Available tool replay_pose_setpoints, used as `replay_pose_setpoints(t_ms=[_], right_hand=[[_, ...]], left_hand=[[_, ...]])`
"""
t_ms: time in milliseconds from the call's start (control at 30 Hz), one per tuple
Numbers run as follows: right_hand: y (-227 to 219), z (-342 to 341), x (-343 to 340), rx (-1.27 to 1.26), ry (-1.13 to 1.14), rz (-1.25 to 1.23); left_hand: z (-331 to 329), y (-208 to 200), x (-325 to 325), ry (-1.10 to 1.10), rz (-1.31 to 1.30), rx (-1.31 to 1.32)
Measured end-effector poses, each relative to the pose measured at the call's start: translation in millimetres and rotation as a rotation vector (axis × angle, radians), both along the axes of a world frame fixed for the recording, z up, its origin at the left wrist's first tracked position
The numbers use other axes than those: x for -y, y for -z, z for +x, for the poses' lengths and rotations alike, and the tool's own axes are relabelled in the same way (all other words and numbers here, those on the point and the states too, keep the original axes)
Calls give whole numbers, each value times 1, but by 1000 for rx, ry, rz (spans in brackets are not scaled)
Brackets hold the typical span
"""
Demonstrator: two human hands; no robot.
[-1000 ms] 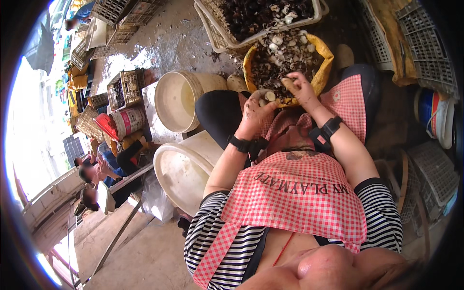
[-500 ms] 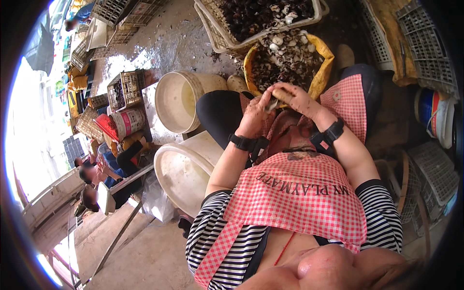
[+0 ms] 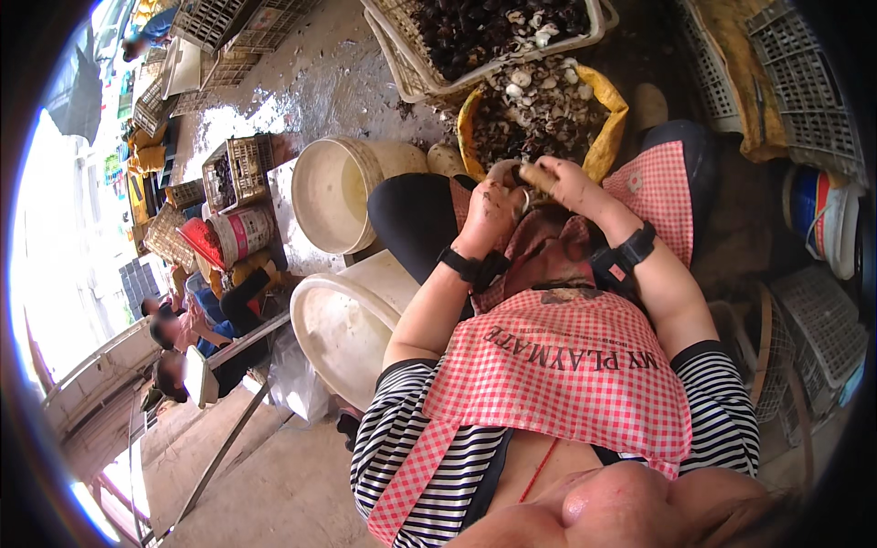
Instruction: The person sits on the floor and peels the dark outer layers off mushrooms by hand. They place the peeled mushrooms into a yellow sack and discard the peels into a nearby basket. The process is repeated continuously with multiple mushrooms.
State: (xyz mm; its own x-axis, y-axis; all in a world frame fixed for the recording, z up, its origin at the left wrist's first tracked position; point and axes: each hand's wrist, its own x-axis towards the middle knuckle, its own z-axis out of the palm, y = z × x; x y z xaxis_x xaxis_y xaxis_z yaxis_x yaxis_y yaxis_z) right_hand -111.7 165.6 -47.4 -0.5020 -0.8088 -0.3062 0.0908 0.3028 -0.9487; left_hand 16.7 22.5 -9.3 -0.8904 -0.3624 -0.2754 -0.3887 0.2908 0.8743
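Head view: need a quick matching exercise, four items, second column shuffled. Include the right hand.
Column one
1. Right hand
2. Yellow sack
3. Apron
4. Off-white crate

Column two
A. Red-and-white check
B. At the top edge of the view, holding a mostly dark heap
C. Gripping a short tan object
D. Open-mouthed, just beyond both hands, with pale and dark scraps inside

Pairs: 1-C, 2-D, 3-A, 4-B
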Motion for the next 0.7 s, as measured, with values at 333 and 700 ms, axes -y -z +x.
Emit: replay_pose_setpoints(t_ms=[333,700], right_hand=[[-12,-7,-12,-284,-339,203],[-1,-2,-7,-46,69,-40]], left_hand=[[-12,2,-6,334,-301,62],[-42,16,-6,87,-20,33]])
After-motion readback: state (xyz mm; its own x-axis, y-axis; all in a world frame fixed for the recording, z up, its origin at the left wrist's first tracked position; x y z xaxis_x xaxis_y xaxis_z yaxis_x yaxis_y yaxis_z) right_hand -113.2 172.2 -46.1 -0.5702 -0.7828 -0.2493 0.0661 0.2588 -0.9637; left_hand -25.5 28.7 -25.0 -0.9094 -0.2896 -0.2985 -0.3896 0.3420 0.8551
